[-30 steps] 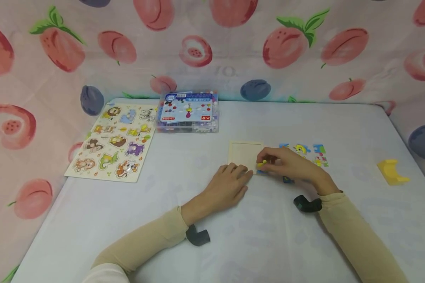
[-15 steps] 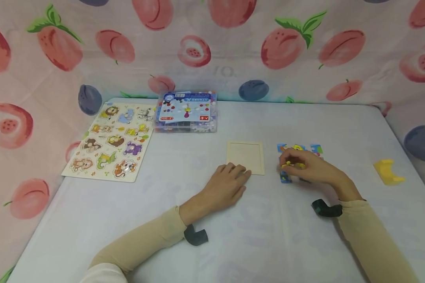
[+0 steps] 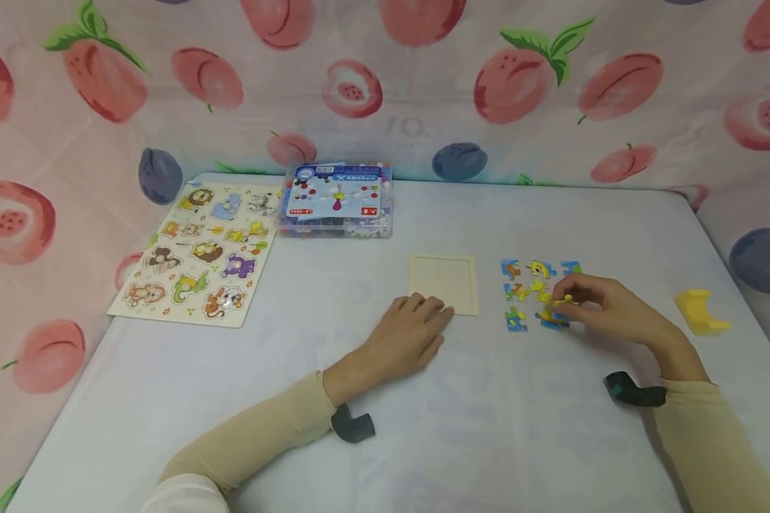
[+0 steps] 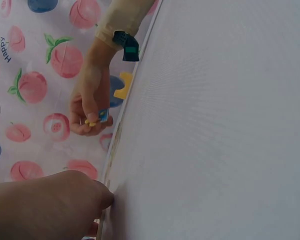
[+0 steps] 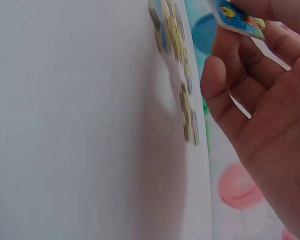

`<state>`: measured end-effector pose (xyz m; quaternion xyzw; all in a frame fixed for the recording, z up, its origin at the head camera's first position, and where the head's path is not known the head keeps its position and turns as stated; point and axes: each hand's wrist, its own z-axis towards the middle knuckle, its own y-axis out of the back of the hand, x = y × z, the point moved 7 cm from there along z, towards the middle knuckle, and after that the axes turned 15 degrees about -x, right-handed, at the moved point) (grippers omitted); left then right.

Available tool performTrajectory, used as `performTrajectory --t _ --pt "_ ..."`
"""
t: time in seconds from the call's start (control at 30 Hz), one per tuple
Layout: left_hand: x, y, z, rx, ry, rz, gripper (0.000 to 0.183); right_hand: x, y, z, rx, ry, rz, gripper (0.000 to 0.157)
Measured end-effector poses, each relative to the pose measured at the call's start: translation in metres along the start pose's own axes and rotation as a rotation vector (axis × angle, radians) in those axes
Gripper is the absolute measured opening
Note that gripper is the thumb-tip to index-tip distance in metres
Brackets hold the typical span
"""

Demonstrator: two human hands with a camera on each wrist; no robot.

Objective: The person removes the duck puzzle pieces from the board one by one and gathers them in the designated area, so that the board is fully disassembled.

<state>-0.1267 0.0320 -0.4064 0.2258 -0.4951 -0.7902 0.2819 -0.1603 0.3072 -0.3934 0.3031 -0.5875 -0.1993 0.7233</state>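
My right hand (image 3: 619, 310) pinches a blue-and-yellow jigsaw piece (image 5: 234, 19) between thumb and fingers, raised above the table at the right side of the loose pieces. In the left wrist view the piece (image 4: 103, 115) shows tilted at the fingertips. Several other jigsaw pieces (image 3: 515, 319) lie spread in loose rows, a few partly hidden by the right hand. My left hand (image 3: 401, 340) lies palm down, its fingertips on the near left corner of a square wooden puzzle tray (image 3: 443, 278), whose visible inside is bare wood.
An animal puzzle board (image 3: 189, 281) lies at the back left. Beside it stands a clear plastic case (image 3: 334, 226) of small coloured parts with a printed card. A yellow curved block (image 3: 699, 312) sits far right. A peach-print cloth (image 3: 385, 85) hangs behind the table.
The right hand has moved right from the tray across the loose pieces, carrying the jigsaw piece. Nothing of the piece remains over the tray. The left hand has stayed at the tray's corner.
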Motion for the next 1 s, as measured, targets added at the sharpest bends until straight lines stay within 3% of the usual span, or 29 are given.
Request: performTrajectory --t 0.33,0.53,0.83,1.0 --pt "0.0 0.0 0.0 -0.003 0.0 0.003 0.042 -0.025 0.016 -0.014 0.048 -0.056 -0.12 0.013" --pt "0.001 0.0 -0.001 -0.003 0.009 -0.004 0.042 -0.031 0.018 -0.015 0.037 -0.022 -0.182 0.014" --pt "0.001 -0.001 -0.001 -0.004 0.016 -0.032 0.043 -0.023 0.016 -0.014 0.011 0.057 -0.209 0.019" --pt "0.003 -0.002 -0.002 0.022 0.023 -0.103 0.045 -0.018 0.016 -0.014 -0.007 0.102 -0.217 0.019"
